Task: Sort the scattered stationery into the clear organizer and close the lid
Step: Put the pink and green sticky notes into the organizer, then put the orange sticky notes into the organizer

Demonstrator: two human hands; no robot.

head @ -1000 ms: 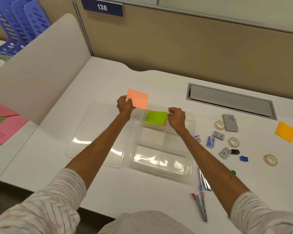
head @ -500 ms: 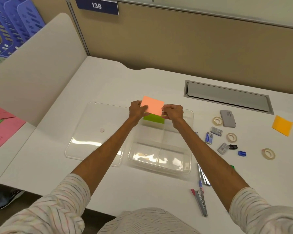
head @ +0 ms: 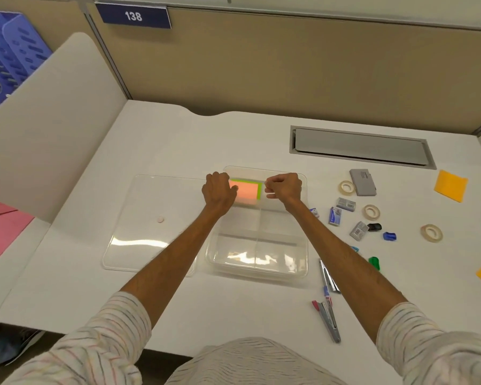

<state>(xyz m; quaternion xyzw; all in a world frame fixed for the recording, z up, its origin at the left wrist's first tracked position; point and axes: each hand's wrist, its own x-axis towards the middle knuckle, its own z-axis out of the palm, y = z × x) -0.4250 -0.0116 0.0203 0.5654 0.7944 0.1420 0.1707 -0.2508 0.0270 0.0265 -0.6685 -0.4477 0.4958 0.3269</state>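
Note:
The clear organizer (head: 306, 247) stands open mid-desk, and its lid (head: 150, 218) lies flat to its left. An orange sticky note (head: 245, 192) lies on a green note (head: 260, 190) in the far left compartment. My left hand (head: 218, 190) grips the orange note's left edge, thumb on top. My right hand (head: 283, 188) hovers just right of the notes with its fingers curled and nothing visible in them.
Right of the organizer lie three tape rolls (head: 347, 187), a grey case (head: 363, 182), small staple boxes (head: 345, 204), a blue sharpener (head: 389, 236), pens (head: 328, 318) and two yellow-orange notes (head: 451, 185). A cable hatch (head: 358, 147) sits behind them. A white divider (head: 53, 120) bounds the left.
The orange note came down from above the organizer onto the green note. My right hand has let go of its right edge and pulled slightly away.

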